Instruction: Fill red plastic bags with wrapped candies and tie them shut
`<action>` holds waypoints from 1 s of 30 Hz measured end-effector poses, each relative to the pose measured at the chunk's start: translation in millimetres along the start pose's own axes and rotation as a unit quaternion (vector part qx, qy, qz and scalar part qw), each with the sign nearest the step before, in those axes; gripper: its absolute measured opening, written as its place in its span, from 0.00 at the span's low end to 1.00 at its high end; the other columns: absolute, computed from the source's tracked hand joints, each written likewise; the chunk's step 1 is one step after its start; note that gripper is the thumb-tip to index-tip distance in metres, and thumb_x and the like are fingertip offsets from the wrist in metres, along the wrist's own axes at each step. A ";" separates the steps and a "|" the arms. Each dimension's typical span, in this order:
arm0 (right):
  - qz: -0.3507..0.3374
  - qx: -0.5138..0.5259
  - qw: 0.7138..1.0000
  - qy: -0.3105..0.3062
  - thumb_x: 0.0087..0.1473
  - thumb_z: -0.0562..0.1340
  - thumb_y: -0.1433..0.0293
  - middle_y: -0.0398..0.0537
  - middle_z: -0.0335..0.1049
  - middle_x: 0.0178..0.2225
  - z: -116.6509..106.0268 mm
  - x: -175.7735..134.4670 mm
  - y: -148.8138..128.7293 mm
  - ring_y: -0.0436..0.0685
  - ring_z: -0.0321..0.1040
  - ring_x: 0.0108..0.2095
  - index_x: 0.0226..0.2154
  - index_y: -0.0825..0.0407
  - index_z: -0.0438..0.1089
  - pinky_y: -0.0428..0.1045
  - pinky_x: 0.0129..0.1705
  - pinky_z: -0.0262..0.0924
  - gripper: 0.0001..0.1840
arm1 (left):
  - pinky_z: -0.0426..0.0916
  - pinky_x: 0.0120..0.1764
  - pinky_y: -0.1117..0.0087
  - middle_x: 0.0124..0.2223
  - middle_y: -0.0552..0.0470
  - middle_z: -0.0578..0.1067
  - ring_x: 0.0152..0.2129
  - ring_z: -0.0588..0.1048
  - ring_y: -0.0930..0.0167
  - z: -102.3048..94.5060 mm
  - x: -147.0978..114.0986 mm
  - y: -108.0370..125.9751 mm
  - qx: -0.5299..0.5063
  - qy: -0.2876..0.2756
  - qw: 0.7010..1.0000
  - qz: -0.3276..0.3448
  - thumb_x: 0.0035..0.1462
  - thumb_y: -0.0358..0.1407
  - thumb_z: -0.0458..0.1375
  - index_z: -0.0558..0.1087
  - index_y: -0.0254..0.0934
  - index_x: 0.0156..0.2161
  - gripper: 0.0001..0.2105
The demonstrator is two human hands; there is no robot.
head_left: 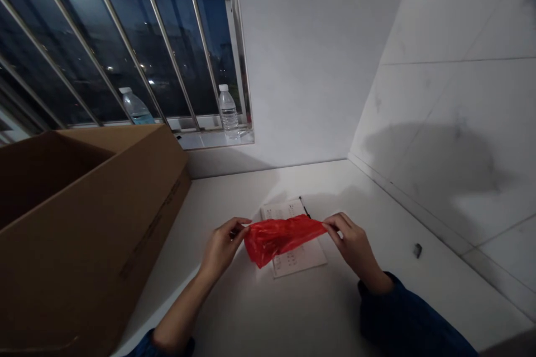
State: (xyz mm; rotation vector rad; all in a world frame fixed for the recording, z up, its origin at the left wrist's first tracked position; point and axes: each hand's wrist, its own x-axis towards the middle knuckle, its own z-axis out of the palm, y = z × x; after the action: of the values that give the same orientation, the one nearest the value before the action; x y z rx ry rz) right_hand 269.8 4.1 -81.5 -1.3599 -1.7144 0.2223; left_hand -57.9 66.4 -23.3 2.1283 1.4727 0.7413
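Observation:
A thin red plastic bag point(278, 237) is stretched between my two hands above the white table. My left hand point(224, 242) pinches its left end, with the thumb and fingers pressed together. At the other end, my right hand point(349, 240) grips a narrow corner of the bag between thumb and fingertips. Under the bag lies a notebook point(299, 262) with marks on its page, partly covered by the red plastic. Behind the bag, a dark pen-like stick point(305, 207) shows along the notebook's edge.
A large open cardboard box point(104, 223) takes up the left side. On the sill of the barred window stand two plastic bottles, one clear point(228, 114) and one bluish point(137, 109). A small dark object point(417, 250) lies on the table point(268, 318) near the tiled wall point(452, 106).

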 end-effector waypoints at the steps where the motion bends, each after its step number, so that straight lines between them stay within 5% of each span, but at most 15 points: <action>1: 0.000 0.005 1.000 -0.016 0.64 0.55 0.70 0.46 0.70 0.34 -1.7 -2.5 -0.5 0.56 0.69 0.35 0.35 0.48 0.66 0.51 0.37 0.63 0.06 | 0.70 0.34 0.71 0.34 0.52 0.78 0.29 0.76 0.71 -3.6 -2.4 0.5 0.013 0.004 1.000 0.007 0.64 0.41 0.53 0.75 0.39 0.47 0.12; 4: -0.008 0.033 0.997 -0.063 0.61 0.58 0.70 0.48 0.71 0.39 -3.4 -5.2 -12.5 0.58 0.69 0.41 0.40 0.47 0.66 0.52 0.41 0.64 0.04 | 0.70 0.46 0.65 0.47 0.48 0.76 0.42 0.75 0.67 -8.1 -10.3 21.8 0.060 -0.002 0.995 0.074 0.65 0.38 0.51 0.72 0.41 0.53 0.14; 7: -0.018 0.051 0.994 -0.090 0.59 0.61 0.67 0.51 0.72 0.45 -1.5 0.8 -33.0 0.61 0.68 0.46 0.46 0.48 0.65 0.56 0.47 0.62 0.12 | 0.65 0.53 0.59 0.54 0.45 0.72 0.51 0.70 0.63 0.5 -15.6 56.1 0.094 -0.070 0.980 0.162 0.64 0.39 0.55 0.67 0.44 0.58 0.18; 10: -0.042 0.048 0.988 -0.141 0.58 0.64 0.61 0.49 0.75 0.42 3.5 8.6 -49.1 0.61 0.70 0.43 0.44 0.48 0.68 0.57 0.46 0.60 0.13 | 0.63 0.49 0.59 0.50 0.47 0.75 0.46 0.72 0.62 15.9 -16.8 76.1 0.140 -0.139 0.956 0.217 0.58 0.44 0.63 0.70 0.45 0.55 0.21; 14: -0.056 0.068 0.976 -0.197 0.58 0.65 0.60 0.42 0.77 0.37 9.5 10.8 -52.6 0.57 0.73 0.39 0.38 0.47 0.71 0.54 0.45 0.58 0.09 | 0.61 0.42 0.64 0.40 0.51 0.78 0.37 0.74 0.66 25.9 -14.8 71.4 0.179 -0.157 0.943 0.234 0.62 0.38 0.59 0.75 0.42 0.44 0.07; 20: -0.044 0.065 0.979 -0.189 0.61 0.61 0.65 0.42 0.75 0.30 4.9 18.5 -41.0 0.54 0.71 0.32 0.32 0.48 0.71 0.51 0.39 0.58 0.07 | 0.64 0.39 0.68 0.36 0.51 0.78 0.34 0.75 0.69 17.5 -2.7 49.1 0.159 -0.063 0.960 0.222 0.67 0.37 0.52 0.76 0.40 0.40 0.10; 25: 0.069 0.198 0.978 -0.011 0.61 0.58 0.64 0.45 0.71 0.29 -8.2 33.2 -26.6 0.55 0.68 0.32 0.30 0.49 0.69 0.49 0.35 0.62 0.10 | 0.68 0.39 0.69 0.37 0.50 0.78 0.34 0.76 0.69 -4.9 15.0 32.2 0.084 0.063 0.985 0.134 0.67 0.39 0.52 0.75 0.38 0.40 0.11; 28: 0.118 0.277 0.953 0.032 0.61 0.58 0.63 0.43 0.67 0.27 -6.2 28.9 -24.9 0.54 0.65 0.28 0.29 0.49 0.67 0.48 0.31 0.61 0.11 | 0.68 0.41 0.68 0.40 0.49 0.77 0.37 0.76 0.68 -12.2 13.3 40.0 0.077 0.125 0.985 0.089 0.66 0.40 0.52 0.74 0.38 0.44 0.11; 30: 0.137 0.296 0.945 0.019 0.61 0.58 0.63 0.42 0.66 0.27 -1.7 23.7 -31.6 0.53 0.64 0.28 0.31 0.49 0.65 0.47 0.30 0.60 0.09 | 0.68 0.45 0.66 0.46 0.46 0.76 0.42 0.75 0.65 -7.6 6.7 55.2 0.092 0.107 0.983 0.115 0.64 0.42 0.55 0.71 0.38 0.50 0.14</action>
State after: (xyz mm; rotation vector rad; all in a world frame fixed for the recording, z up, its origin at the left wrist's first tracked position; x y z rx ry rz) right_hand 249.8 11.6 -48.2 -1.1234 -1.2678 0.7968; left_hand -22.2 54.8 18.4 2.4535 1.4651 0.9779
